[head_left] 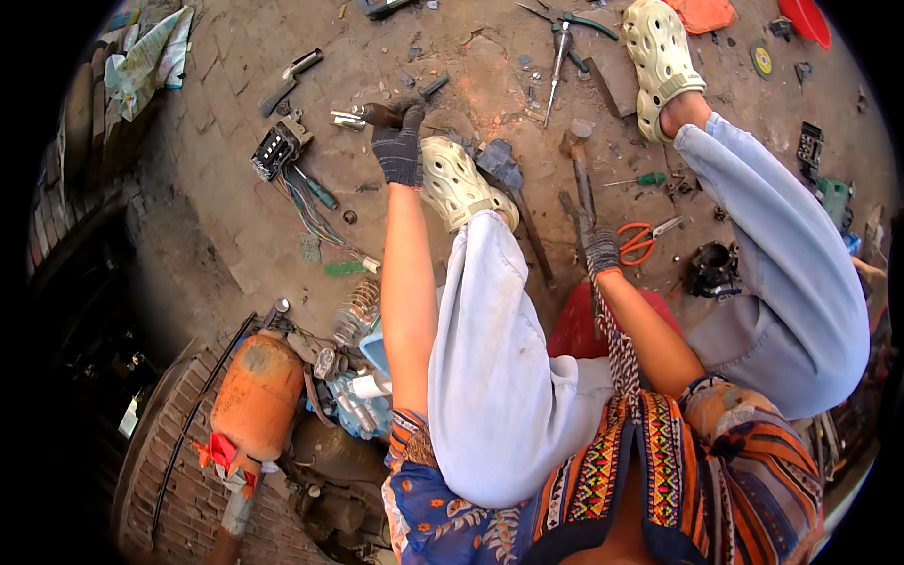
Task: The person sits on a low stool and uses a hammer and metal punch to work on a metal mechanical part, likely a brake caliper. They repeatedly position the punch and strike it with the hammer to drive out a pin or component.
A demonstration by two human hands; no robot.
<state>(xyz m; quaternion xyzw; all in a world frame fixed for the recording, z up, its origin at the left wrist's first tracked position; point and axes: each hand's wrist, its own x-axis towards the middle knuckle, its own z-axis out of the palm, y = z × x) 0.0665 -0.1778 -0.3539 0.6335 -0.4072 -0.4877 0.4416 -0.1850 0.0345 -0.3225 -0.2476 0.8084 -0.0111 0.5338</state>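
My left hand (pixel 399 151), in a dark knit glove, reaches to the ground beside my left clog (pixel 456 184). Its fingers close on a dark brown rounded part (pixel 380 115) with bright metal pieces at its left end; its exact kind is unclear. Between my legs, my right hand (pixel 600 247), gloved too, grips the lower handle of a hammer (pixel 584 184), whose blunt head points away from me. Right of that hand lie orange-handled scissors (pixel 638 243). A dark blocky part (pixel 500 164) sits beside the left clog, near a long metal bar (pixel 535 235).
Pliers (pixel 576 23), a long screwdriver (pixel 557 71) and a green-handled screwdriver (pixel 650 179) lie ahead. Left are a connector block (pixel 279 149) with wires and a metal tube (pixel 303 63). A rusty orange tank (pixel 258 381) stands near left; a black housing (pixel 713 270) lies right.
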